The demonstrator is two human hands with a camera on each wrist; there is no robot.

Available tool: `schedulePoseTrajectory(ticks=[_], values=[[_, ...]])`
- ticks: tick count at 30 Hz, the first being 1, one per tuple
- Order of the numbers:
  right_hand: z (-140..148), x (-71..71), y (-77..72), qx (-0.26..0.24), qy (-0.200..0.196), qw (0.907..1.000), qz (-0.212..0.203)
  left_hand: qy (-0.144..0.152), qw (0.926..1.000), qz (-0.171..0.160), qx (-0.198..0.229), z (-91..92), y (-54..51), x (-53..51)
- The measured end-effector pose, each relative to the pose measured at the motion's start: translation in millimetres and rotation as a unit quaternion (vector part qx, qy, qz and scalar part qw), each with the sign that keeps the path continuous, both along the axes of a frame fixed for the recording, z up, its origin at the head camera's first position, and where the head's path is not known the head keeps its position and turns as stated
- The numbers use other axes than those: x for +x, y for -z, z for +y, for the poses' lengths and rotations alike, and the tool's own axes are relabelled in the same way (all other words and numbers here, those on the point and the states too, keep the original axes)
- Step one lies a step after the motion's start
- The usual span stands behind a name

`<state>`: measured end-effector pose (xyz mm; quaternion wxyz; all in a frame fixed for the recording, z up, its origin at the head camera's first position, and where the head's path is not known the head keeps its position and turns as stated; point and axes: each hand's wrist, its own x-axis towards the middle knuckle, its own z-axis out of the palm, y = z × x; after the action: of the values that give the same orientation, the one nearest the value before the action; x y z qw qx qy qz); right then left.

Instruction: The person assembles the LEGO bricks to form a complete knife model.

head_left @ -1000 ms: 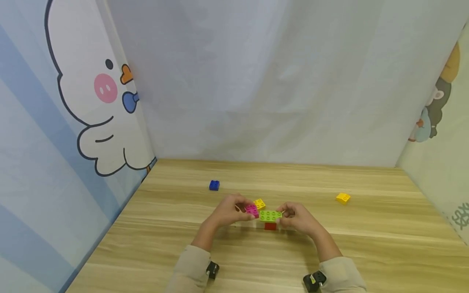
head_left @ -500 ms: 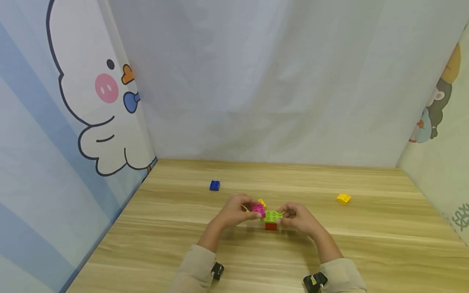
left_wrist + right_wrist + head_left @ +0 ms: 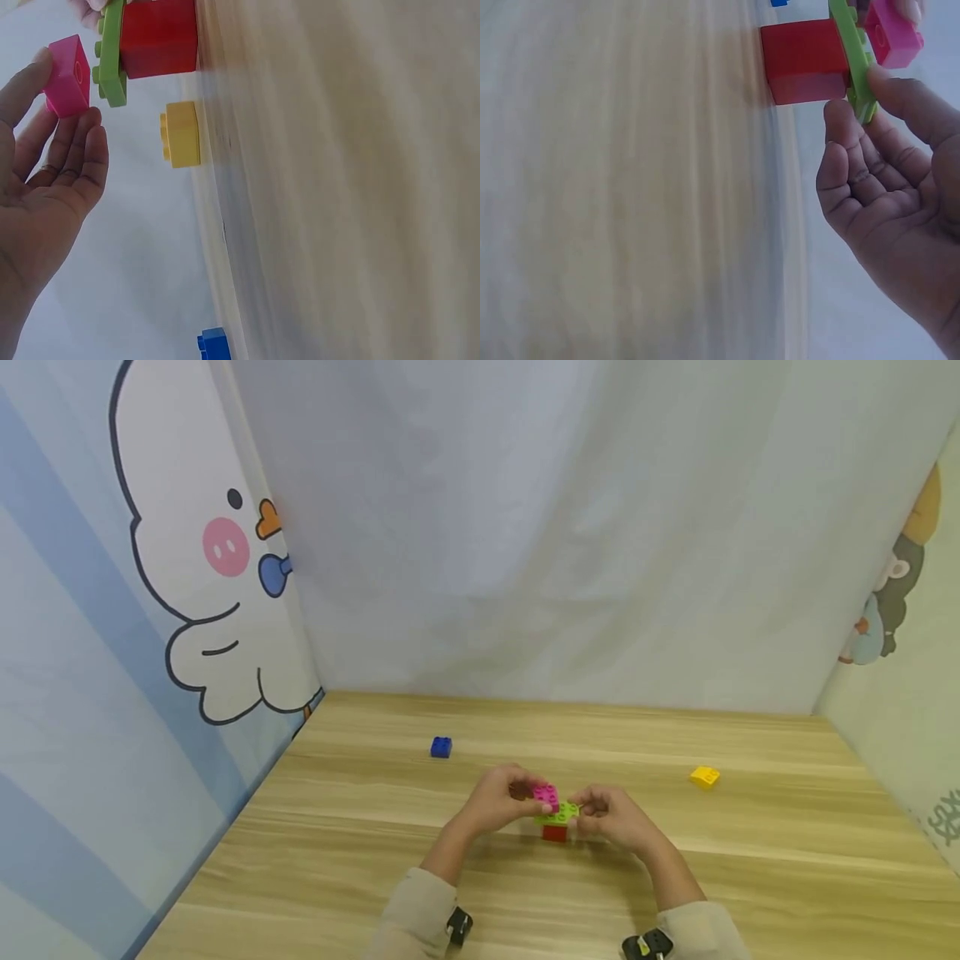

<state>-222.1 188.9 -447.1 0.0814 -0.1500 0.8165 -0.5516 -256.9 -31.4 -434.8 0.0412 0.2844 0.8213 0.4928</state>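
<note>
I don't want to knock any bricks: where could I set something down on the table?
The table is bare along the back between the blue brick and far-right yellow brick, and nearer, between the wrist cameras. The middle is crowded: left hand holding the pink brick, right hand pinching the green brick, red brick beneath, another yellow brick close by.

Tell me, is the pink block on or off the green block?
Off: the left hand holds the pink block above the green block; the left wrist view shows the pink underside and a thin gap.
</note>
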Motion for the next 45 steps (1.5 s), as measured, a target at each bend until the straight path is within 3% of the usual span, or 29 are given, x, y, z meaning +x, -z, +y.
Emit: schedulePoseTrajectory(ticks=[5,15,25,32,39,45], values=[[0.1,1.3,0.0,0.003,-0.006,1.0000,-0.004,-0.008,1.0000,0.004,-0.004,5.2,3.4,1.4],[3.4,1.0,-2.9,0.018,-0.016,0.9997,-0.001,-0.010,0.9997,-0.023,-0.002,11.7,4.5,0.4],[1.3,-0.1,4.0,0.016,-0.026,0.9995,0.002,0.001,0.9990,-0.036,-0.026,13.4,6.1,2.5],[1.2,3.2,-2.6,0.024,-0.023,0.9994,0.006,0.000,0.9979,-0.050,-0.039,16.3,4.5,3.2],[2.2,1.5,-2.8,0.031,-0.017,0.9994,-0.001,0.002,0.9969,-0.030,-0.073,19.5,2.8,0.0],[2.5,-0.7,-1.3,0.033,-0.012,0.9993,-0.008,-0.004,0.9969,-0.038,-0.068,19.7,2.6,-0.6]])
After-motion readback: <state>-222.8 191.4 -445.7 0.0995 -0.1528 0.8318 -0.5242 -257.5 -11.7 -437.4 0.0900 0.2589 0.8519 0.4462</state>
